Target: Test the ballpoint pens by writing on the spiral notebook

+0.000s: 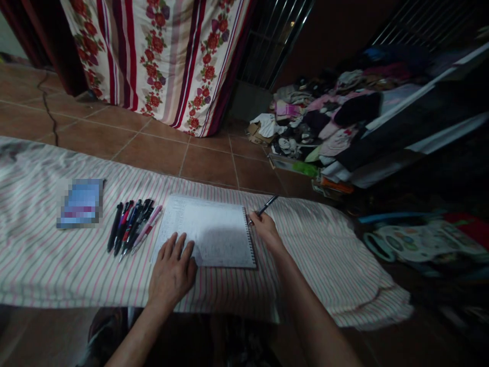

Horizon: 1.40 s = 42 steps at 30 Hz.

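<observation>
A spiral notebook (217, 229) lies open on the striped cloth, its wire binding along the right side. Faint writing covers part of the page, mostly toward the left. My left hand (171, 267) rests flat on the notebook's lower left, fingers spread. Just past the spiral edge, my right hand (265, 229) grips a dark pen (268, 204), which slants up to the right with its tip near the binding. To the left of the notebook several pens (132, 227) lie side by side, dark ones mostly, with a pink and white one at the right.
A striped cloth (321, 260) covers the long, low surface. Blurred out at left is a bluish flat object (81, 204). Beyond are floor tiles (160, 148), a floral curtain (153, 61) and a heap of clothes (321, 112). A pale patterned plastic item (424, 242) stands at right.
</observation>
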Each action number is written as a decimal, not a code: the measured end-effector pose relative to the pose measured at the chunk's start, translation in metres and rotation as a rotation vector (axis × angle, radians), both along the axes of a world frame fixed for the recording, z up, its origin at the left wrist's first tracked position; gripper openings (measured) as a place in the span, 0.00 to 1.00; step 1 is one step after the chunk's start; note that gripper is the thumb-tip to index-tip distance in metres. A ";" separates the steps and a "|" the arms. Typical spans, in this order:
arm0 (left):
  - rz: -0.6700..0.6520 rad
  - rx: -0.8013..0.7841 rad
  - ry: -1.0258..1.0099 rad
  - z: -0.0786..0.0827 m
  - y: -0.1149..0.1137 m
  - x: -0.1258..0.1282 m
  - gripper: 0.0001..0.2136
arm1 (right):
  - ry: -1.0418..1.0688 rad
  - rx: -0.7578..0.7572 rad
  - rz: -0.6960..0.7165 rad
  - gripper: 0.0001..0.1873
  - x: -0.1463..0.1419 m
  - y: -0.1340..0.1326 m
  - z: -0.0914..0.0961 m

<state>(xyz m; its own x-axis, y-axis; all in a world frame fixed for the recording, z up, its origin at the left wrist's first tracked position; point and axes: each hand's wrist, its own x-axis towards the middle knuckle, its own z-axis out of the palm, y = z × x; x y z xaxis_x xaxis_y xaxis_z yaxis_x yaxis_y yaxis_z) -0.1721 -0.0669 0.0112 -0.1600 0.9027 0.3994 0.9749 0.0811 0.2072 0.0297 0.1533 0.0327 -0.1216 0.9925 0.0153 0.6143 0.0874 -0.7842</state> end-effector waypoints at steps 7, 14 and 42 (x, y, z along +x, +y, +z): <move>-0.007 0.020 0.015 0.002 -0.003 0.000 0.17 | -0.521 0.027 0.081 0.14 0.061 -0.020 0.019; -0.008 0.037 0.027 0.000 -0.003 0.000 0.17 | -0.629 0.026 0.200 0.12 0.053 -0.033 0.018; -0.002 0.038 0.030 0.001 -0.002 0.000 0.16 | -0.712 0.033 0.123 0.17 0.059 -0.030 0.007</move>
